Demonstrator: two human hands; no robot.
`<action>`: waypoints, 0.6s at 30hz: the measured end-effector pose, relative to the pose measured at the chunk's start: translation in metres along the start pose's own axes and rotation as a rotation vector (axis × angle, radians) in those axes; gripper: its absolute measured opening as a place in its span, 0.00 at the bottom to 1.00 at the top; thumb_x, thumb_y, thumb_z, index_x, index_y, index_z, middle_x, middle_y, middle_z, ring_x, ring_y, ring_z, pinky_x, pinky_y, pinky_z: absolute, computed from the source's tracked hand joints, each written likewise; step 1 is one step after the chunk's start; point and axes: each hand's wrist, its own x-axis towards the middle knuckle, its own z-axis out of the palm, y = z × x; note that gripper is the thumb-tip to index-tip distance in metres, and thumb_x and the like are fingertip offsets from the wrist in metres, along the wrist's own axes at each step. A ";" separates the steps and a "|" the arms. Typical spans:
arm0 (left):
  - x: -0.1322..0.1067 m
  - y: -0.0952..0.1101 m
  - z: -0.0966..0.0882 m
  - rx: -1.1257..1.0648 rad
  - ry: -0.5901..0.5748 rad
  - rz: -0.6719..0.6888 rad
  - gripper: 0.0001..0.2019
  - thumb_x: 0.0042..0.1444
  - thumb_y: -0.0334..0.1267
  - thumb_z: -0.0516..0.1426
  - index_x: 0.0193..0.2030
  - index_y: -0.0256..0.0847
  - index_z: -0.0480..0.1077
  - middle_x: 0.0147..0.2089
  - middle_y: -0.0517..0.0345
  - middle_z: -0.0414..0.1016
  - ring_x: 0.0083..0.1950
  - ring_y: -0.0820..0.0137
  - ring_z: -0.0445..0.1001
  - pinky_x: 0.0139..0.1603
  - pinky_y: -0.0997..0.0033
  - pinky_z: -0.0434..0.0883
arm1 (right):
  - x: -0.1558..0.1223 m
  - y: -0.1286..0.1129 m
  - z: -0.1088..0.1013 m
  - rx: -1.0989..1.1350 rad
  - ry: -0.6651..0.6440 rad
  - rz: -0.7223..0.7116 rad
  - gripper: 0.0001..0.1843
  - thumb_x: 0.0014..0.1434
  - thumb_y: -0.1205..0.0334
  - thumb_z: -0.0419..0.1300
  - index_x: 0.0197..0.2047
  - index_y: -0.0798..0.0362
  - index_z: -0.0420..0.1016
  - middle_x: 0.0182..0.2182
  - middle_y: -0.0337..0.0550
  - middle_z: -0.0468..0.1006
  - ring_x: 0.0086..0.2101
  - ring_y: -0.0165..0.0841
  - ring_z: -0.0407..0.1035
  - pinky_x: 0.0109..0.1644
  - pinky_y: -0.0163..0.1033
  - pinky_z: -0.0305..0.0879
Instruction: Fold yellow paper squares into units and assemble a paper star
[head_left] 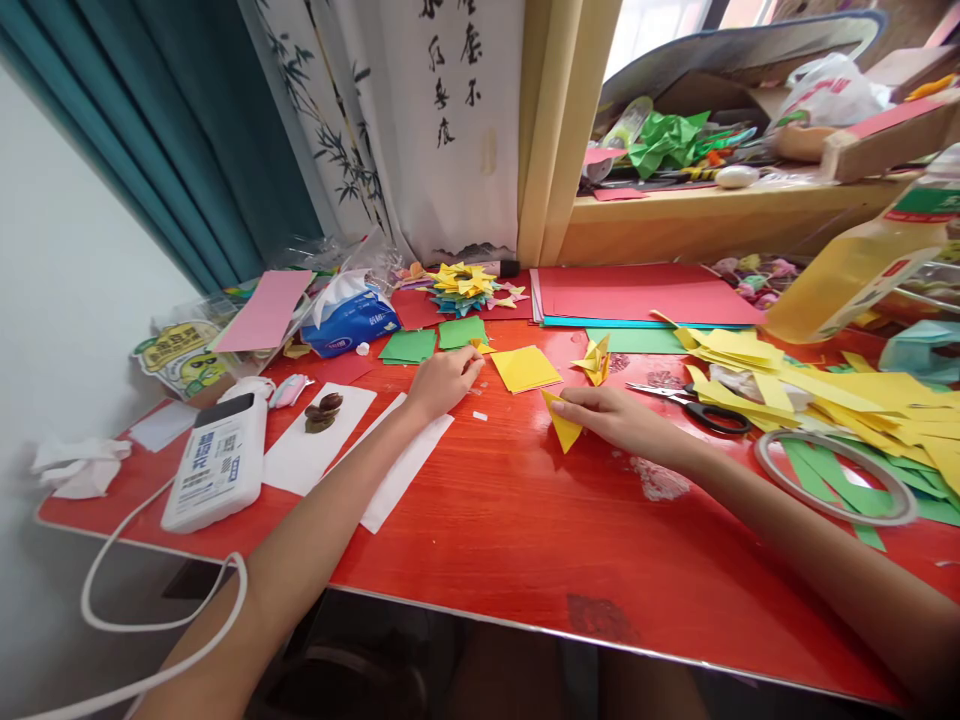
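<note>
My right hand (615, 415) rests on the red table (510, 520) with its fingers closed on a folded yellow paper piece (562, 425). My left hand (444, 380) reaches further back, its fingers curled and pinching at something small by the edge of a yellow paper square (525, 368). What the left fingers hold is too small to name. A folded yellow paper shape (596, 360) lies just behind my right hand. Green paper squares (431, 340) lie behind my left hand.
Scissors (697, 408) and a tape ring (832, 475) lie at the right among yellow scraps (825, 395). Red card sheets (637, 292), a paper flower pile (465, 285), a tissue pack (349, 318) and a white power bank (217, 460) with its cable sit around. A yellow bottle (855, 265) leans at right.
</note>
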 end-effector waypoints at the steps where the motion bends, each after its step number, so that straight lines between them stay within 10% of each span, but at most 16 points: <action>1: 0.000 0.000 0.000 0.000 -0.003 0.001 0.12 0.56 0.43 0.44 0.35 0.44 0.66 0.29 0.60 0.73 0.30 0.69 0.70 0.29 0.73 0.59 | 0.000 0.000 0.001 0.017 0.019 0.014 0.18 0.56 0.51 0.45 0.21 0.54 0.54 0.19 0.35 0.57 0.21 0.26 0.53 0.24 0.33 0.46; 9: -0.001 0.001 -0.001 0.001 -0.003 0.009 0.13 0.56 0.43 0.43 0.35 0.43 0.66 0.30 0.59 0.73 0.30 0.70 0.70 0.30 0.73 0.59 | -0.006 -0.015 0.016 0.349 -0.157 0.059 0.10 0.55 0.56 0.49 0.35 0.53 0.55 0.21 0.36 0.68 0.18 0.26 0.63 0.22 0.32 0.57; 18: 0.000 0.002 -0.002 -0.006 -0.016 0.002 0.13 0.56 0.43 0.44 0.34 0.43 0.66 0.30 0.58 0.73 0.30 0.70 0.69 0.30 0.74 0.59 | -0.008 -0.020 0.029 -0.200 -0.022 -0.040 0.20 0.59 0.51 0.41 0.21 0.54 0.53 0.17 0.35 0.60 0.19 0.25 0.53 0.23 0.32 0.46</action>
